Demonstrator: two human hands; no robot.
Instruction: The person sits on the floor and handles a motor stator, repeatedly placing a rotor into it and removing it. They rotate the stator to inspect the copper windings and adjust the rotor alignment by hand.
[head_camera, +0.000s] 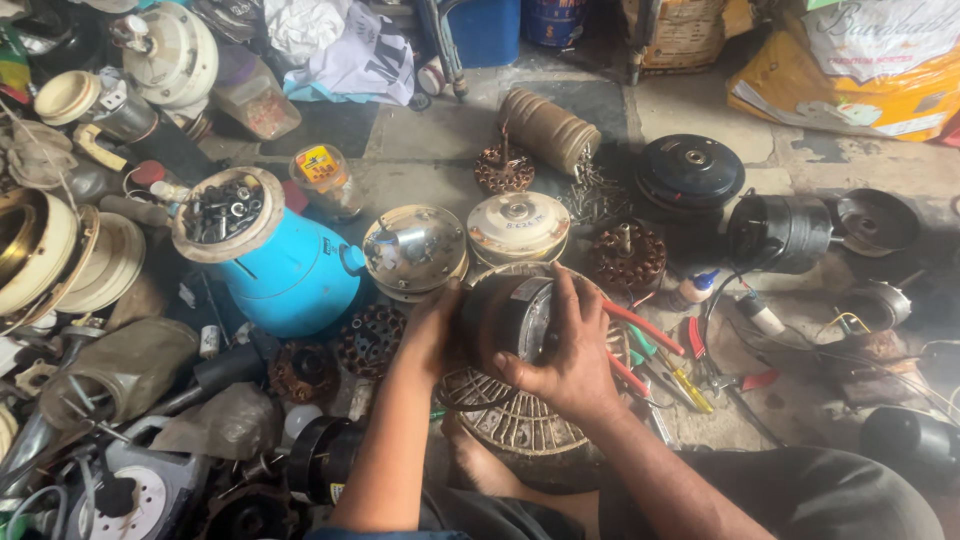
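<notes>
Both my hands hold a dark cylindrical motor (505, 315) just above a round slotted metal housing (525, 425) on the floor. My left hand (432, 335) cups the motor's left side. My right hand (570, 355) wraps over its right side and front, fingers spread on the metal band. My bare foot (480, 465) rests beside the housing.
Two cream fan covers (518, 225) (413, 247) lie just beyond the motor. A blue canister (285, 270) topped by a bowl of bolts stands left. Red-handled pliers (640, 330) and screwdrivers (685, 385) lie right. Copper-wound stators (628, 257), black motors (780, 232) and clutter surround me.
</notes>
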